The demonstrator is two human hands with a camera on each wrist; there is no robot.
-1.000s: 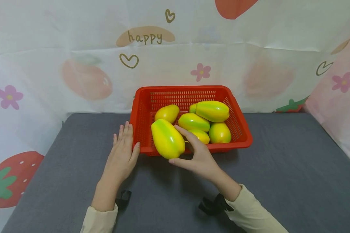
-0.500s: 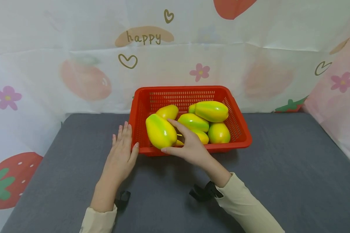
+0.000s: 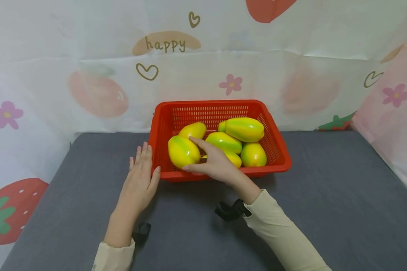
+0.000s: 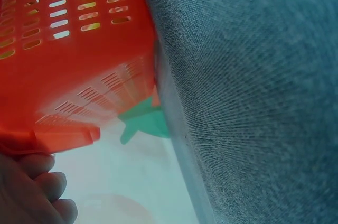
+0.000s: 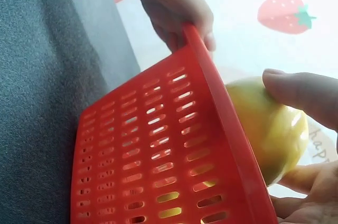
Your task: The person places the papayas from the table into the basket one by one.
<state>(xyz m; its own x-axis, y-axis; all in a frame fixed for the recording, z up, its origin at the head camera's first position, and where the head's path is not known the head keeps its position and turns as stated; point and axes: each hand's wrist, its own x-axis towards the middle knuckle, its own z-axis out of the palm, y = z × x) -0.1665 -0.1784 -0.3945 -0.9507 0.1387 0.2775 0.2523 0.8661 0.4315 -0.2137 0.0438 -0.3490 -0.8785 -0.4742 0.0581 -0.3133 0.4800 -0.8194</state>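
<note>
A red plastic basket (image 3: 220,174) with slotted walls holds several yellow-green fruits. Among them a plump papaya (image 3: 183,151) sits low in the front left corner, just inside the rim. My right hand (image 3: 218,163) reaches over the front rim and holds this papaya between thumb and fingers; in the right wrist view, the papaya (image 5: 272,129) shows behind the basket wall with the thumb on one side and fingers on the other. Flat along the basket's left side lies my left hand (image 3: 137,180), fingers straight, thumb at the front left corner of the rim.
Deeper in the basket are a yellow fruit (image 3: 193,130) behind the held papaya, a long fruit (image 3: 245,129) on top at the right, and a round one (image 3: 253,154) below it. A grey cloth (image 3: 319,203) covers the table; a printed curtain (image 3: 190,86) hangs behind.
My right hand has moved left, carrying the papaya from over the front rim back and down into the basket's left front corner. My left hand keeps its place at the side.
</note>
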